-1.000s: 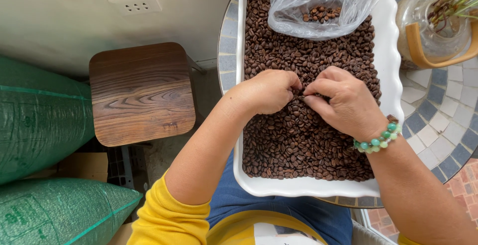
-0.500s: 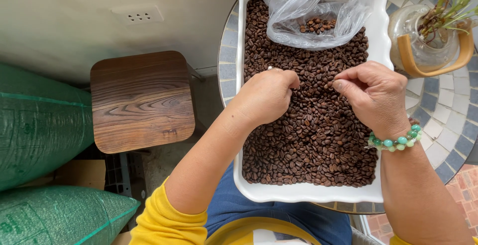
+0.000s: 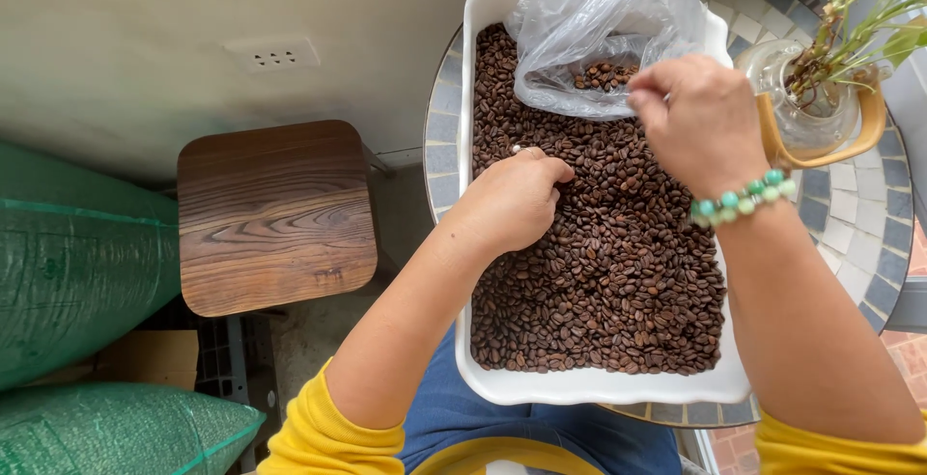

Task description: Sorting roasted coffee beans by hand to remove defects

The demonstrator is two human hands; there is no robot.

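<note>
A white rectangular tray full of dark roasted coffee beans sits on a round tiled table. My left hand rests on the beans near the tray's left wall, fingers curled into them. My right hand, with a green bead bracelet on the wrist, hovers over the far end of the tray, fingertips pinched together at the mouth of a clear plastic bag. The bag lies on the beans and holds a small pile of beans. What the fingertips pinch is too small to see.
The tiled round table carries a glass jar with a green plant at the far right. A wooden stool stands left of the table. Green woven sacks lie along the left, below a wall with a socket.
My right hand has lifted off the beans beside my left hand and moved away to the bag's mouth. My left hand stays on the beans.
</note>
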